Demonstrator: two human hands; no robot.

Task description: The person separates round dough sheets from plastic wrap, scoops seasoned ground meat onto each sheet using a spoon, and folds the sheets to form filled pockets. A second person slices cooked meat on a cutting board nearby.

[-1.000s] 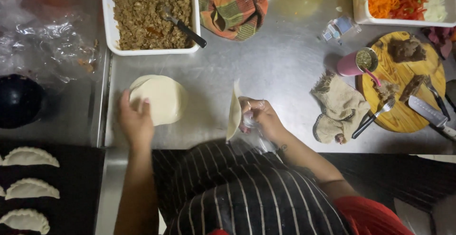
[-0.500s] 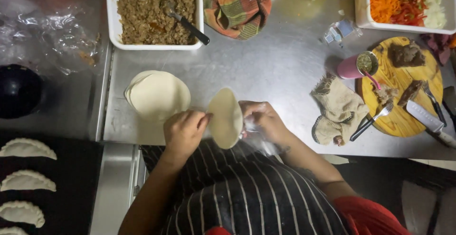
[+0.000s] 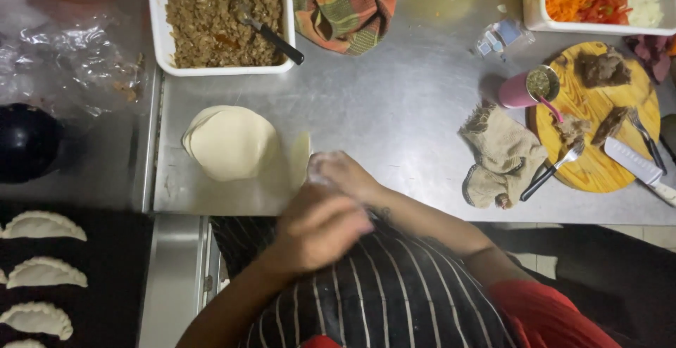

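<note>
Head view: a thin dough round (image 3: 301, 159) is held on edge just above the steel counter (image 3: 394, 130), pinched by the right hand (image 3: 345, 173), while the blurred left hand (image 3: 320, 228) is curled loosely beneath it. A stack of dough rounds (image 3: 229, 142) is seen just beside them, below the white tray of minced filling (image 3: 218, 14).

Steel table (image 3: 394, 123): dough rounds (image 3: 229, 142), filling tray (image 3: 220, 17), cloth (image 3: 501, 154).

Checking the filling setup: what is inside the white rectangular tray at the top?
The white tray holds brown minced filling with a black-handled utensil lying in it; its working end is buried, and the tray's bottom is covered.
</note>
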